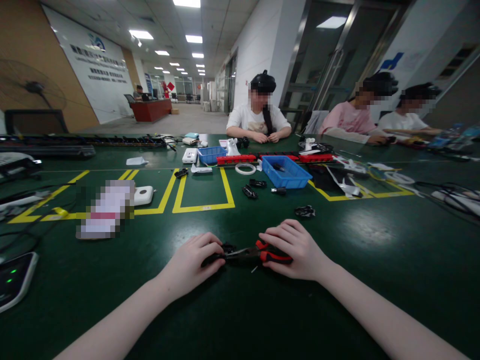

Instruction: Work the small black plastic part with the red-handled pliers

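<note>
My right hand (294, 250) is closed round the red and black handles of a pair of long-nose pliers (245, 253). Their metal jaws point left and meet a small black part (213, 258) pinched in my left hand (197, 255). Fingers cover much of that part, so its kind is unclear. Just below the pliers lies a thin pale sliver (254, 269) on the green table. Beyond my hands are several similar-looking black parts, among them one cluster (305, 211) toward the right and another piece (249, 191) nearer the middle.
A blue bin (287, 172) with dark pieces inside stands ahead, near a white ring (245, 169) and a smaller blue bin (212, 154). At left lie a phone (107, 210) and a white device (143, 195). Cables run along both sides. Across the table sits a person (258, 117).
</note>
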Motion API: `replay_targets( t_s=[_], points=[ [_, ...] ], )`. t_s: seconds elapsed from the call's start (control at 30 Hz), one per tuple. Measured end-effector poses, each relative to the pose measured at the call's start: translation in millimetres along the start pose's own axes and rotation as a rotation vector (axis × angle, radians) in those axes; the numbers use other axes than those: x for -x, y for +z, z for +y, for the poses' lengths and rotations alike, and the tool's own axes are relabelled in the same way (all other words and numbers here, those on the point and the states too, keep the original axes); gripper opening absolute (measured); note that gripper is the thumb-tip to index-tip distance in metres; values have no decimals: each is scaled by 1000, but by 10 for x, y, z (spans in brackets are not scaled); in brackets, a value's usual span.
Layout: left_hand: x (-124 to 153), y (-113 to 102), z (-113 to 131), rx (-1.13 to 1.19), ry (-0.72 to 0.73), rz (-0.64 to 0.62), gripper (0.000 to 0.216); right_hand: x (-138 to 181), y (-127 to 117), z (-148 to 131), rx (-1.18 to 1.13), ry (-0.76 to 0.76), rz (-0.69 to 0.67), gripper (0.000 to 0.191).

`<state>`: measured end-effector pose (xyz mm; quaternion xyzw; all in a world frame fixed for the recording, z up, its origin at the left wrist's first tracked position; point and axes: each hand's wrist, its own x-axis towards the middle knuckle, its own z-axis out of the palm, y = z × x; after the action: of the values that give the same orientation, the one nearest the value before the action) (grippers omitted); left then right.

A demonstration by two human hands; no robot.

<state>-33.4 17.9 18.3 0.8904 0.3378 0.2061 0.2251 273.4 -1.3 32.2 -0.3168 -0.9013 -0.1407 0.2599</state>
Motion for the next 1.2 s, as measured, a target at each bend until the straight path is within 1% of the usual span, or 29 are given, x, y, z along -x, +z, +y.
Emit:
replay_targets(
  t_s=[0.33, 0.6, 0.83, 1.2],
  points=[
    [-2, 11, -33, -12, -9, -10, 6, -36, 31, -105, -19, 70, -15, 46],
    [1, 5, -24, -36, 12, -8, 6, -52, 2, -137, -51, 96, -10, 45],
    [0, 4, -13, -49, 8, -8, 8, -63, 9, -162, -73, 99, -37, 46],
    [1, -4, -19, -54, 21, -12, 10, -46, -5, -152, -26, 97, -52, 47]
  ],
)
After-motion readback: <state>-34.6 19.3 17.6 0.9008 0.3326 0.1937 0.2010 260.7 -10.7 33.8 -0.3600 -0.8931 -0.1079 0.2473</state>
